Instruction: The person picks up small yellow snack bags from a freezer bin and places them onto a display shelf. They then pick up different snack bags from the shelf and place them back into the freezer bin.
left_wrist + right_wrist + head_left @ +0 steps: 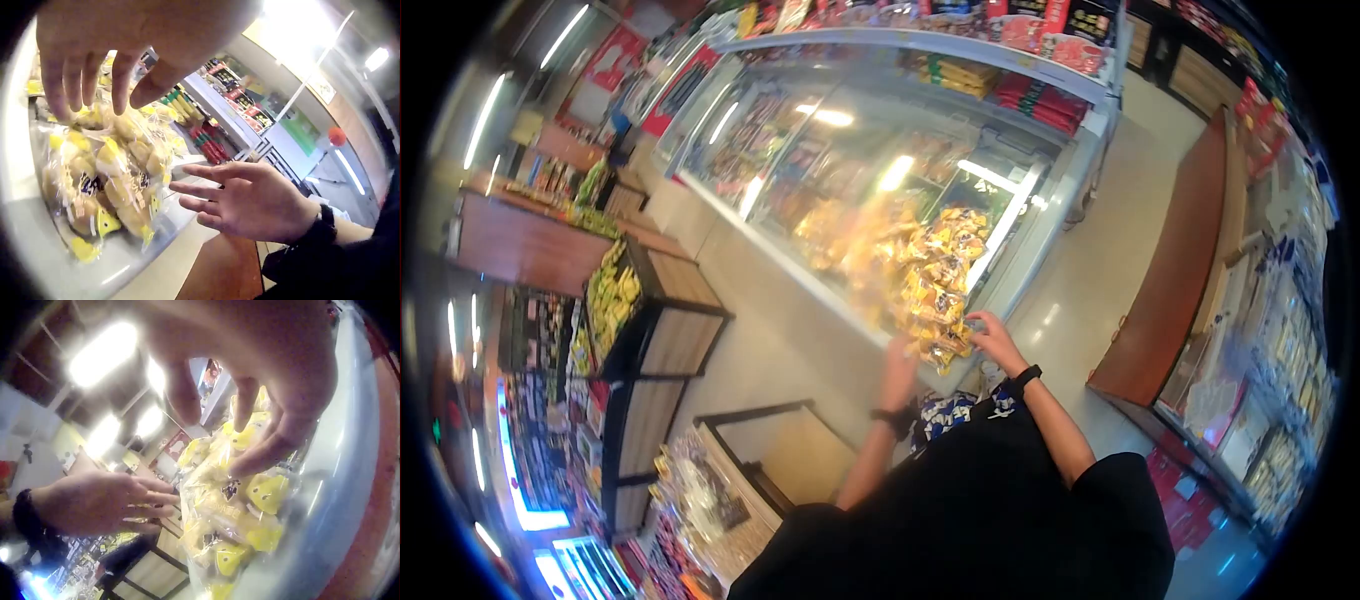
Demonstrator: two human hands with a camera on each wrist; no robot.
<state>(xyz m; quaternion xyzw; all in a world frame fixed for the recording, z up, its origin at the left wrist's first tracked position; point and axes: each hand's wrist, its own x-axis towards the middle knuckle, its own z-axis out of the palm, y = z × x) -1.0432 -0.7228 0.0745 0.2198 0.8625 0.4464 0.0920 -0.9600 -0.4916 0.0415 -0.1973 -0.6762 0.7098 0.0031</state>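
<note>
Clear bags of small round buns [940,275] with yellow printed corners are heaped on the glass top of a chest freezer [820,160]. My left hand [900,375] is blurred at the heap's near left side. In the left wrist view its fingers [90,78] hang loosely spread over the bags. On the other side, my right hand [997,345] has its fingertips right at the bags. In the right wrist view its fingers [250,456] bend loosely over the nearest bag [231,519]. Neither hand grips a bag.
Red and dark packages [1040,40] line a shelf above the freezer, with red packs [1040,105] below it. A brown-sided counter [1170,260] stands across the aisle at right. Bananas [610,305] lie on a wooden stand at left, and an open-topped crate [800,465] is near my left arm.
</note>
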